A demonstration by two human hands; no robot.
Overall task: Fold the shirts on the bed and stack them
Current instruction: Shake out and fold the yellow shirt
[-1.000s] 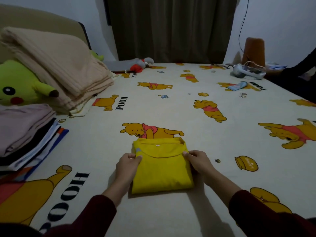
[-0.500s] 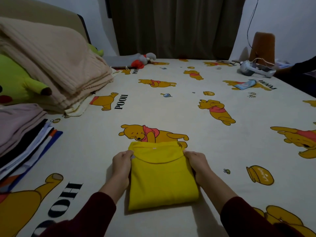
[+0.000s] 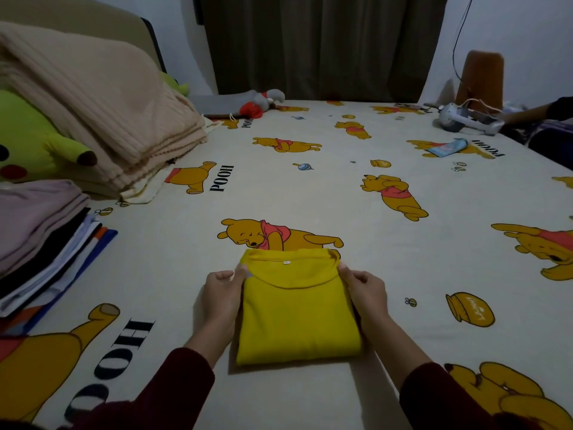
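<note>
A yellow shirt (image 3: pixel 297 315), folded into a neat rectangle with its collar facing away, lies on the bed in front of me. My left hand (image 3: pixel 221 293) grips its left edge near the collar, thumb on top. My right hand (image 3: pixel 362 288) grips the right edge the same way. A stack of folded shirts (image 3: pixel 40 240), with a mauve one on top and dark, white and blue ones below, sits at the left edge of the bed.
The bed sheet (image 3: pixel 341 197) has a cartoon bear print. A folded beige blanket (image 3: pixel 102 110) and a green plush toy (image 3: pixel 34 141) lie at the back left. A grey plush (image 3: pixel 257 102), a white device (image 3: pixel 465 121) and a small blue packet (image 3: pixel 448 148) lie far off.
Both hands keep hold of the yellow shirt's sides and have drawn it slightly nearer to me; the view has shifted a little to the left.
</note>
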